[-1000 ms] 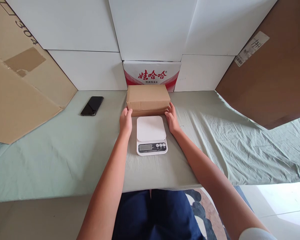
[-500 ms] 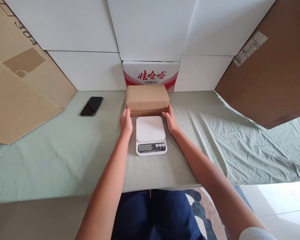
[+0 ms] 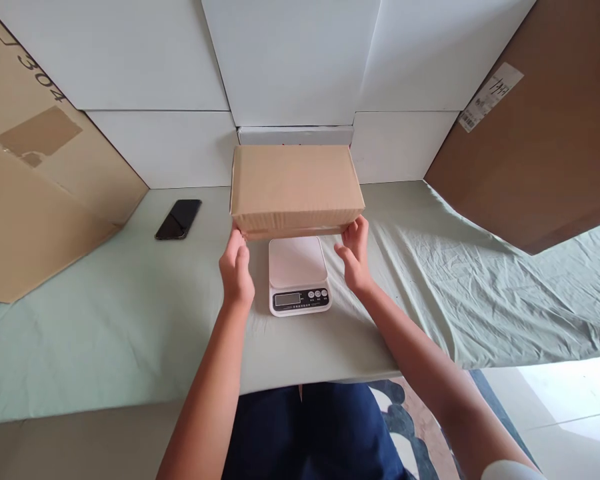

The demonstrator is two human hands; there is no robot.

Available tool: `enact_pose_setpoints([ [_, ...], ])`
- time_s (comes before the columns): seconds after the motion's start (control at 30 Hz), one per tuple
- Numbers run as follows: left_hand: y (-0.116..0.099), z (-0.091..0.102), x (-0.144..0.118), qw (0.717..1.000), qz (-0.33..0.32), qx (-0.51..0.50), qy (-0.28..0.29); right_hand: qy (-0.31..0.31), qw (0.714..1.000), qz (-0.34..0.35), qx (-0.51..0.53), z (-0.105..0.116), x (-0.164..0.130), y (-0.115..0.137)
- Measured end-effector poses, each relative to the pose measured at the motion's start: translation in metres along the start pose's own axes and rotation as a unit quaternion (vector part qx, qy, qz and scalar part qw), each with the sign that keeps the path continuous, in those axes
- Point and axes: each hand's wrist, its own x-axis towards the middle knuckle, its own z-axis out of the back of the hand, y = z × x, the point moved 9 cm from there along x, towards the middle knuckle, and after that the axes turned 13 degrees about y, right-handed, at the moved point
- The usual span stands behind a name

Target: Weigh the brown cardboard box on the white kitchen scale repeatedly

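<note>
A plain brown cardboard box (image 3: 295,187) is held up in the air above the far end of a white digital kitchen scale (image 3: 298,275). My left hand (image 3: 237,270) grips the box's lower left corner. My right hand (image 3: 355,255) grips its lower right corner. The scale lies flat on the green cloth, its display and buttons toward me, with nothing on its platform.
A black phone (image 3: 179,219) lies on the green tablecloth (image 3: 105,313) at the left. Large cardboard sheets lean at the left (image 3: 35,193) and right (image 3: 540,140). White boxes (image 3: 290,60) wall the back. The table's front edge runs near my lap.
Both hands have lifted the brown box off the table and brought it toward me over the scale. It now hides the red-printed carton behind it.
</note>
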Motion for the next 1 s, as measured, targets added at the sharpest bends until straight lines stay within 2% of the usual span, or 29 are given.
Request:
enact_pose_setpoints([
  [0.1, -0.017, 0.004, -0.044, 0.998, -0.067, -0.003, 0.004, 0.026, 0.999, 0.014, -0.023, -0.006, -0.028, 0.021],
  [0.2, -0.013, 0.004, -0.084, 0.997, -0.067, -0.009, 0.031, 0.051, 0.998, -0.002, -0.045, -0.013, -0.057, 0.024],
  [0.3, -0.003, 0.007, -0.104, 0.998, -0.04, -0.022, 0.035, 0.058, 0.997, -0.02, -0.05, -0.017, -0.076, 0.02],
  [0.6, 0.014, 0.008, -0.1, 0.998, 0.022, -0.031, 0.046, 0.036, 0.996, -0.051, -0.056, -0.02, -0.085, 0.012],
  [1.0, 0.015, 0.008, -0.101, 0.998, 0.032, -0.042, 0.045, 0.023, 0.997, -0.05, -0.054, -0.02, -0.086, 0.015],
])
